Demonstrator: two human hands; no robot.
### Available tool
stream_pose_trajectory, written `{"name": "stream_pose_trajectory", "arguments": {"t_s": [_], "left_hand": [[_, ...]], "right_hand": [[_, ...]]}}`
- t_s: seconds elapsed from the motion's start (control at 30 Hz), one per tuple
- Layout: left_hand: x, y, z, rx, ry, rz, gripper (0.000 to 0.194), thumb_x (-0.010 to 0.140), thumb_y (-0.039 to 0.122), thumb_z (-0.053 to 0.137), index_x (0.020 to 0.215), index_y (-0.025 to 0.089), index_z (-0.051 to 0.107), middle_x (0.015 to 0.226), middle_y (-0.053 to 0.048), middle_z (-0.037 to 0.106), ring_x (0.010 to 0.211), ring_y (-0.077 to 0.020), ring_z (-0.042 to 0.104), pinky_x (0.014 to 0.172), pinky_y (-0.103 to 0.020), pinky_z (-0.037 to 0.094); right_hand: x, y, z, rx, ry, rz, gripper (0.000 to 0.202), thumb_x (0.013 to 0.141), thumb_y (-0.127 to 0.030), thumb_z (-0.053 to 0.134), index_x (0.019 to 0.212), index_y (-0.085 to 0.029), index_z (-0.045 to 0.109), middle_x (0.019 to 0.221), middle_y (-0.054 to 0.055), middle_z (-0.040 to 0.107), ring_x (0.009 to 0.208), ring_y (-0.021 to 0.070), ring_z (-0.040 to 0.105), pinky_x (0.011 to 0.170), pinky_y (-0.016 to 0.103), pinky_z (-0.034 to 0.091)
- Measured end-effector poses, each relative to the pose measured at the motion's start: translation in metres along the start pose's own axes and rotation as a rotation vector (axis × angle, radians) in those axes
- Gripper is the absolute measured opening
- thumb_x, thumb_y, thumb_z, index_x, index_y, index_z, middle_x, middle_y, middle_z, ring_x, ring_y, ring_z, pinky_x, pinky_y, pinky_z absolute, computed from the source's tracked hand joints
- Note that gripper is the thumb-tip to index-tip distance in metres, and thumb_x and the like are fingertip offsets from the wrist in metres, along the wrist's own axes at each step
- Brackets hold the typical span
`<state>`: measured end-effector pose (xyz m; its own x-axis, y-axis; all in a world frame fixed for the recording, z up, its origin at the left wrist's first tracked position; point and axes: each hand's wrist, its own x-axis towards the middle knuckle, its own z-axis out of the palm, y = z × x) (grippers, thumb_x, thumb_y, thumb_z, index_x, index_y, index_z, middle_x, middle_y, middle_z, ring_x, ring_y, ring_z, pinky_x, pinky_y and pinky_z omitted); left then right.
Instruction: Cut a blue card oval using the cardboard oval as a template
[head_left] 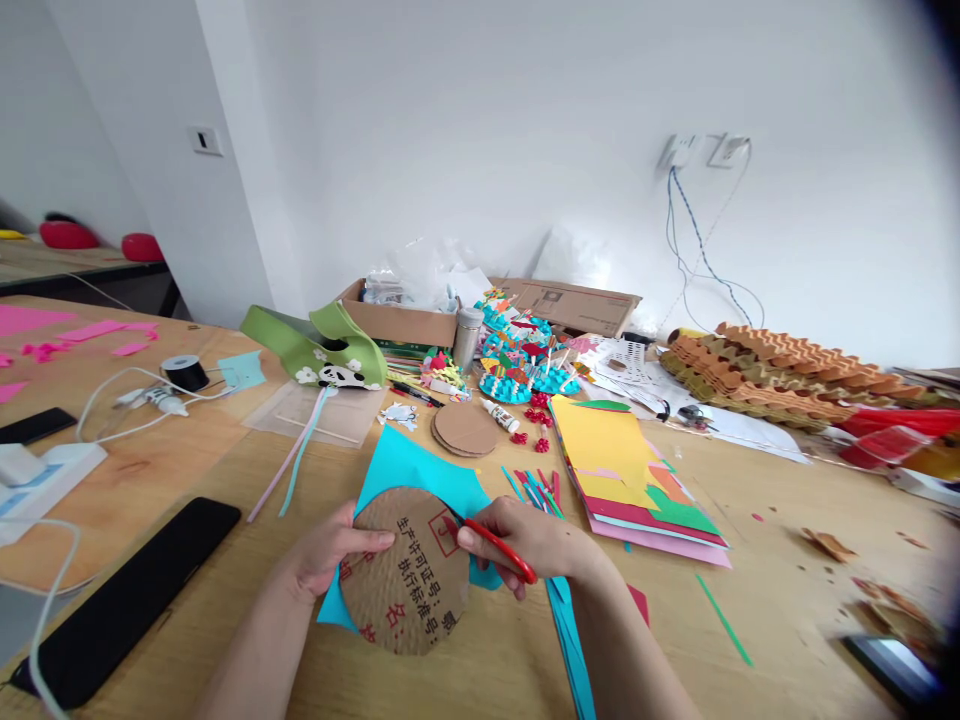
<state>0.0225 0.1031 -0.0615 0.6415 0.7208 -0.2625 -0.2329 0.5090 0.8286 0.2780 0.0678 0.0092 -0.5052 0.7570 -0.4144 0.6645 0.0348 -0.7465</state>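
My left hand (341, 548) grips the left edge of a round cardboard disc (409, 590) printed with red and black characters, its thumb on top. Against the back of the disc lies a sheet of bright blue paper (420, 467), which sticks out past the disc's edge. In my right hand (521, 545) is a pair of red-handled scissors (501, 550), fingers wrapped round the handles. The blades meet the blue paper at the disc's upper right edge and are partly hidden. Blue paper strips (564, 625) lie under my right forearm.
Coloured paper sheets (611, 460) are stacked at right. More cardboard discs (465, 430), a glue tube (500, 415) and a green felt bag (319, 345) lie beyond my hands. A black case (139, 590) and a white power strip (52, 485) are at left, egg trays (757, 375) far right.
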Motion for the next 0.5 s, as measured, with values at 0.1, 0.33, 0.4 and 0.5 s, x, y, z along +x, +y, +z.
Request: {"name": "stream_pose_trajectory", "arguments": {"t_s": [0.1, 0.33, 0.4, 0.5], "left_hand": [[0.0, -0.001, 0.001, 0.005, -0.03, 0.005, 0.04, 0.067, 0.018, 0.077, 0.107, 0.015, 0.07, 0.107, -0.013, 0.072, 0.1, -0.0311, 0.067, 0.093, -0.046, 0.048], [-0.003, -0.001, 0.005, -0.008, -0.094, 0.009, 0.041, 0.07, 0.017, 0.074, 0.111, 0.017, 0.068, 0.11, -0.012, 0.072, 0.103, -0.0316, 0.066, 0.092, -0.047, 0.049], [-0.003, 0.0, 0.005, -0.02, -0.096, 0.006, 0.043, 0.07, 0.017, 0.074, 0.112, 0.018, 0.068, 0.11, -0.012, 0.072, 0.105, -0.0315, 0.065, 0.094, -0.047, 0.047], [-0.002, 0.0, 0.005, -0.024, -0.094, -0.005, 0.043, 0.069, 0.018, 0.075, 0.112, 0.017, 0.068, 0.11, -0.013, 0.072, 0.105, -0.0318, 0.065, 0.095, -0.047, 0.047]], "right_hand": [[0.0, 0.004, 0.0, 0.044, -0.04, -0.006, 0.067, 0.081, -0.078, 0.034, 0.071, -0.015, 0.053, 0.045, -0.002, 0.051, 0.035, 0.0078, 0.047, 0.041, 0.018, 0.039], [0.003, 0.005, 0.002, 0.055, -0.045, -0.053, 0.063, 0.081, -0.077, 0.037, 0.069, -0.016, 0.049, 0.049, -0.001, 0.054, 0.039, 0.0076, 0.049, 0.041, 0.017, 0.039], [0.002, 0.002, 0.002, 0.028, -0.035, -0.024, 0.063, 0.081, -0.077, 0.037, 0.068, -0.016, 0.049, 0.048, -0.001, 0.054, 0.039, 0.0079, 0.05, 0.042, 0.017, 0.039], [0.001, -0.003, 0.002, -0.027, 0.001, 0.003, 0.066, 0.081, -0.078, 0.033, 0.067, -0.016, 0.05, 0.047, -0.001, 0.052, 0.04, 0.008, 0.048, 0.042, 0.018, 0.038]]}}
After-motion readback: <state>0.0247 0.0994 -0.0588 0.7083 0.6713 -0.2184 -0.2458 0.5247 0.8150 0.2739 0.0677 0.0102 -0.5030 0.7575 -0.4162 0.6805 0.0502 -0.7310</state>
